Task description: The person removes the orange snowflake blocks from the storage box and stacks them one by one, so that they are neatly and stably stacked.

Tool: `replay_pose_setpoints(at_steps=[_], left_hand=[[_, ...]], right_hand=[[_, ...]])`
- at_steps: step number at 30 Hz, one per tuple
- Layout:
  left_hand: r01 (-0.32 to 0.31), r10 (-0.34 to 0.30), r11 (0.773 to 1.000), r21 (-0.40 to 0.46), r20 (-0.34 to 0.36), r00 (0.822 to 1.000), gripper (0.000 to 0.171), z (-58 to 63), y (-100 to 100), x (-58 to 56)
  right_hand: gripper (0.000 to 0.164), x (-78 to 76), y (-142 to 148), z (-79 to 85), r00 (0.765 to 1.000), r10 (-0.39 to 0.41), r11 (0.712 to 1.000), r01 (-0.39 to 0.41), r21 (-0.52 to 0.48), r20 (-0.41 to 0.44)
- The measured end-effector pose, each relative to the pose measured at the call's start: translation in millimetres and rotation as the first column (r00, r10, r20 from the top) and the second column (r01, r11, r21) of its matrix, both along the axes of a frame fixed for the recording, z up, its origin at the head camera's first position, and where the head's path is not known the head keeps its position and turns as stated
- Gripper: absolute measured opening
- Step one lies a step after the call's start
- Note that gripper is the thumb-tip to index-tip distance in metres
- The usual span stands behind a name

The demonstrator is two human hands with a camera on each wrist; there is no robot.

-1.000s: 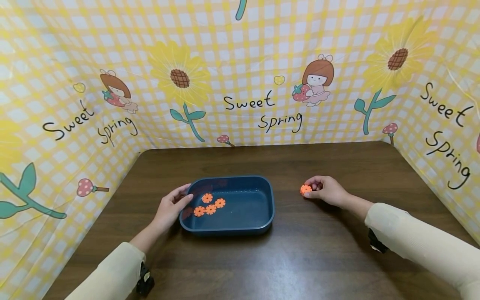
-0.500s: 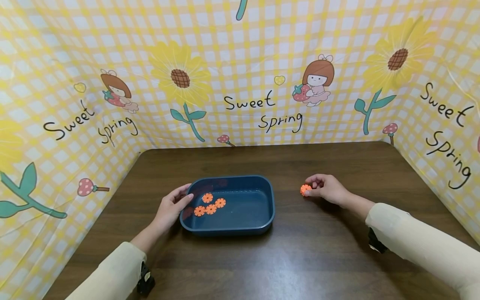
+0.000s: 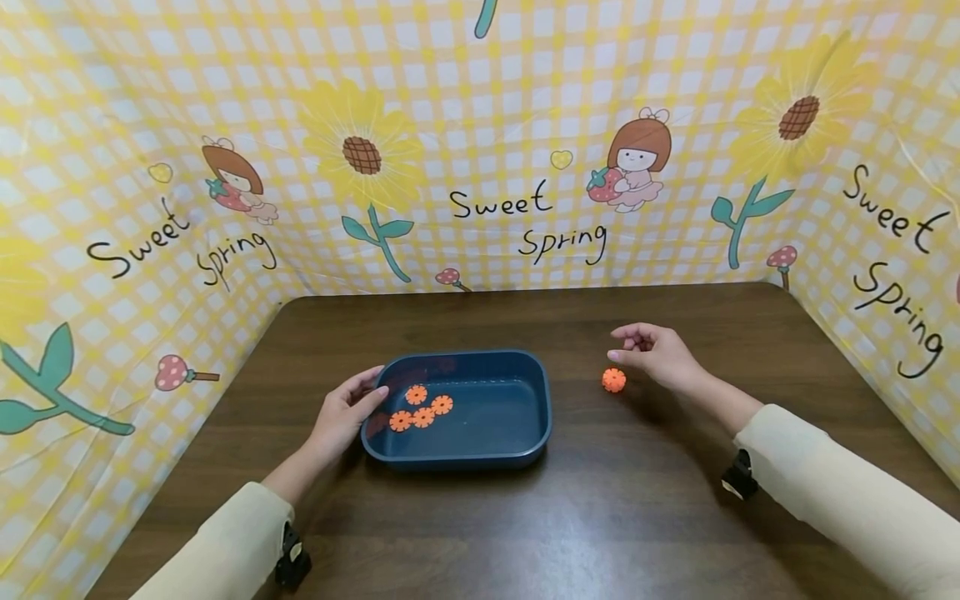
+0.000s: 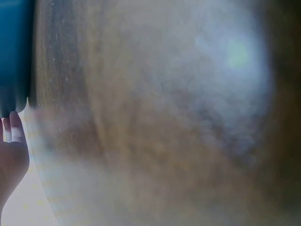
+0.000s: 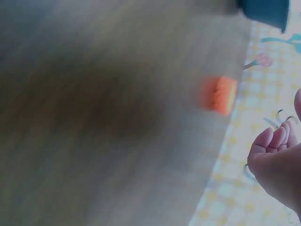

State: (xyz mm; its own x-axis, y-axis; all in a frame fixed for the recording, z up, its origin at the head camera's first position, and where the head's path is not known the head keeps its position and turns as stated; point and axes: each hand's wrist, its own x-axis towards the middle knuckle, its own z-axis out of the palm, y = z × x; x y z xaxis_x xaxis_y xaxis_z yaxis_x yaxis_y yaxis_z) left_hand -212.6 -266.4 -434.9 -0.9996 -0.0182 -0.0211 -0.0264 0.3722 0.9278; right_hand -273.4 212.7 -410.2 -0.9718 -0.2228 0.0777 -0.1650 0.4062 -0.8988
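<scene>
My left hand [image 3: 345,417] holds the left end of a dark blue rectangular tub [image 3: 480,460], thumb over the rim and fingers outside. In the left wrist view, fingertips of that hand [image 4: 13,141] meet the tub's wall [image 4: 14,52]. Several orange notched, flower-shaped discs [image 3: 423,417] lie in the tub's left half. On the table to its right sits an orange notched round piece [image 3: 613,381], which looks thick from the side in the right wrist view. Just above and beyond this piece, apart from it, my right hand [image 3: 656,354] holds nothing, thumb and index finger spread.
The brown wooden table [image 3: 480,533] has a patterned yellow-check cloth [image 3: 495,100] standing around its back and sides. A glare patch shows on the table in front of the tub.
My right hand has let go of the orange round piece and lifted away from it. The piece stays on the table. My left hand and the tub keep their place.
</scene>
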Motion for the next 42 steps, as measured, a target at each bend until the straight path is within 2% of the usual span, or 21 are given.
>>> replay_pose_setpoints(at_steps=[9, 19, 27, 35, 42], left_hand=[[0.01, -0.01, 1.0, 0.008, -0.009, 1.0, 0.05, 1.2, 1, -0.5], [0.008, -0.008, 1.0, -0.012, -0.008, 1.0, 0.05, 0.7, 3, 0.3], [0.006, -0.006, 1.0, -0.007, -0.012, 1.0, 0.05, 1.6, 3, 1.1], [0.004, -0.004, 1.0, -0.006, -0.016, 1.0, 0.049, 2.7, 1, 1.7], [0.004, -0.004, 1.0, -0.002, -0.017, 1.0, 0.049, 2.1, 2, 1.2]], right_hand=[[0.04, 9.2, -42, 19.4, 0.997, 0.068, 0.994, -0.071, -0.089, -0.032], [0.032, 21.3, -101, 31.4, 0.986, 0.162, 0.976, -0.166, -0.143, -0.042], [0.03, 23.1, -144, 28.0, 0.966, 0.249, 0.952, -0.258, -0.165, -0.072], [0.026, 27.0, -187, 25.6, 0.964, 0.265, 0.95, -0.26, -0.172, 0.003], [0.028, 24.9, -213, 18.8, 0.97, 0.226, 0.97, -0.215, -0.114, 0.091]])
